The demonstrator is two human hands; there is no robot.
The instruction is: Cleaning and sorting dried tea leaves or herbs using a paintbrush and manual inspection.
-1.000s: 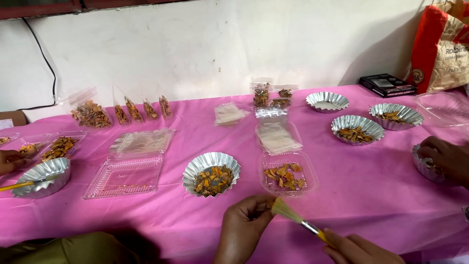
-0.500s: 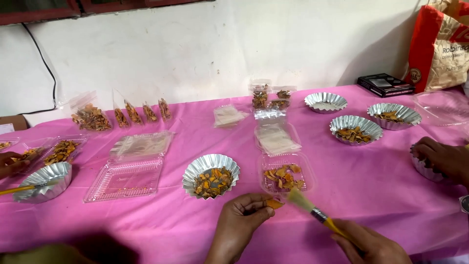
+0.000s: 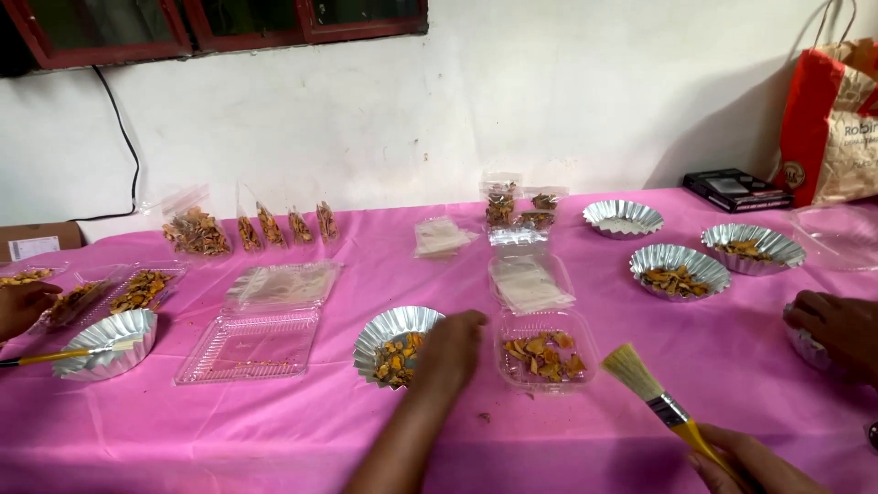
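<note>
My left hand [image 3: 450, 352] reaches forward over the right rim of a fluted silver tin [image 3: 385, 331] that holds orange dried pieces; whether the fingers grip anything is hidden. My right hand [image 3: 745, 465], at the bottom right edge, holds a yellow-handled paintbrush [image 3: 660, 402] with pale bristles pointing up and left. The bristles hover just right of a clear plastic tray [image 3: 546, 349] with more orange pieces.
Pink cloth covers the table [image 3: 585, 439]. An open clear clamshell [image 3: 251, 343] lies left. Small filled bags [image 3: 197, 233] line the back. More silver tins [image 3: 679, 268] sit right. Other people's hands are at the right edge [image 3: 837, 325] and the left edge [image 3: 23, 305].
My left hand moved forward from the brush bristles to the silver tin's rim. The right hand swung the brush to the right and away from the left hand.
</note>
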